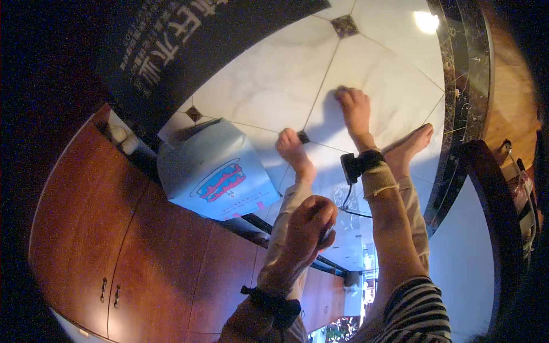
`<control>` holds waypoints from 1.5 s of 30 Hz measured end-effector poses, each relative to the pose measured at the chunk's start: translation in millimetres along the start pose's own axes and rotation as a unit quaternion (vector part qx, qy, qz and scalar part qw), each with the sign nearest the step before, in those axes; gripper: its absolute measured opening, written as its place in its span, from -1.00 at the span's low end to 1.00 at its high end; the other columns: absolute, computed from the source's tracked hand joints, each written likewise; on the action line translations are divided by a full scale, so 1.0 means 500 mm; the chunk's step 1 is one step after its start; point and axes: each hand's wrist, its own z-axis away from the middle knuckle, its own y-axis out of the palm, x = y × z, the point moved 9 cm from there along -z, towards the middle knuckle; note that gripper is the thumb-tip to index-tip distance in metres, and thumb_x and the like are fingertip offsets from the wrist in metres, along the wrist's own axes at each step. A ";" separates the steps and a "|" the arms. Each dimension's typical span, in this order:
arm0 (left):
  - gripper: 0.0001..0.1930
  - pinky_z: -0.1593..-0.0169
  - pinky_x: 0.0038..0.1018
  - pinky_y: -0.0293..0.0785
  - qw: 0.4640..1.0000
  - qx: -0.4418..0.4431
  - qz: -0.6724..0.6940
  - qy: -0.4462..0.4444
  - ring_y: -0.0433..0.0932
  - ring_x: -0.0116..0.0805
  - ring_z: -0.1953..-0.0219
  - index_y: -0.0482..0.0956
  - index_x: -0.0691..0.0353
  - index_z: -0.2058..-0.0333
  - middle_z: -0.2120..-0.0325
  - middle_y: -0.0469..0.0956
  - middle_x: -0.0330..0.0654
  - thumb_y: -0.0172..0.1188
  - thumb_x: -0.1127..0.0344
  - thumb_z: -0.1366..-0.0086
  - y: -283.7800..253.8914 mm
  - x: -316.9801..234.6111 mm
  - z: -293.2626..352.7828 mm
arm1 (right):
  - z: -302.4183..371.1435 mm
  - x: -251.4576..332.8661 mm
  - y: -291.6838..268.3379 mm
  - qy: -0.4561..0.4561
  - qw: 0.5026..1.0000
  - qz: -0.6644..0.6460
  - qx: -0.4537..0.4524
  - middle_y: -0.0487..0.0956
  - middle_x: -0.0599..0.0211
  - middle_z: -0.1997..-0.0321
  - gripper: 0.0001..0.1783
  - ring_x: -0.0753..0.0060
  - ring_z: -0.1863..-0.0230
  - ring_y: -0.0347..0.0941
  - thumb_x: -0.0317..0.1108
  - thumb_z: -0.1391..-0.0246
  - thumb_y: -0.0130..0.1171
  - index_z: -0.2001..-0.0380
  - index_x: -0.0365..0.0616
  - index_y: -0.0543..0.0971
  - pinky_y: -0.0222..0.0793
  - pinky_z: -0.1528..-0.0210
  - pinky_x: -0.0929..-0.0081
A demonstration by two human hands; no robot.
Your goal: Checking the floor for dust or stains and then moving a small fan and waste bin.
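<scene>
My left hand [310, 224] is closed, held low in front of my legs. Its fingers wrap round a small dark, shiny thing [326, 233], mostly hidden by the fingers. Farther forward, my right hand [355, 112] reaches out over the pale tiled floor [251, 86], between my bare feet. Its fingers are bent and pressed together with the tips turned down; whatever they hold, if anything, is hidden. The right wrist carries a black strap with a small box [353, 166] and a cable. Around the left wrist is another black strap [274, 306].
A light-blue box [251, 186] with a pink and blue picture stands left of my feet, by reddish wooden cabinets [154, 263]. Beyond it lies a dark mat [229, 34] with pale lettering. Dark stone edging [466, 74] runs along the right, near a dark door frame [486, 183].
</scene>
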 end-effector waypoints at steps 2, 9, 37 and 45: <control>-0.85 0.52 -0.46 0.34 0.999 -0.020 -0.008 -0.041 0.38 -0.28 0.57 0.30 0.21 0.47 0.59 0.34 -0.19 0.14 0.43 -0.08 -0.004 0.009 0.002 | 0.005 0.002 0.011 0.017 1.000 0.007 0.003 0.49 0.35 0.24 -0.82 0.24 0.17 0.40 -0.38 0.09 0.14 0.32 -0.02 0.50 0.27 0.22 0.32; -0.90 0.84 -0.64 0.06 0.948 -0.025 0.299 -0.107 0.13 -0.59 0.84 0.32 0.19 0.38 0.65 0.26 -0.31 0.01 0.35 -0.31 0.023 0.048 0.000 | 0.087 -0.024 0.019 0.176 0.973 -0.147 -0.003 0.40 0.00 0.31 -0.87 -0.13 0.36 0.39 -0.42 -0.12 -0.04 0.25 -0.16 0.33 0.33 0.37 0.00; -0.88 0.62 -0.69 0.26 0.952 -0.056 0.247 -0.171 0.17 -0.65 0.67 0.34 0.12 0.41 0.61 0.25 -0.38 0.01 0.30 -0.33 0.009 0.010 0.026 | 0.030 0.012 0.028 -0.007 0.997 0.071 0.007 0.43 0.30 0.34 -0.82 0.26 0.26 0.36 -0.36 0.07 0.04 0.32 -0.05 0.46 0.24 0.23 0.31; -0.85 0.67 -0.63 0.19 0.956 -0.015 0.263 -0.128 0.19 -0.57 0.72 0.34 0.21 0.42 0.63 0.24 -0.33 -0.02 0.32 -0.34 0.023 0.025 0.010 | 0.137 -0.046 0.006 0.186 0.968 -0.166 -0.012 0.40 -0.08 0.28 -0.87 -0.23 0.37 0.38 -0.46 -0.13 -0.06 0.25 -0.21 0.29 0.34 0.36 0.03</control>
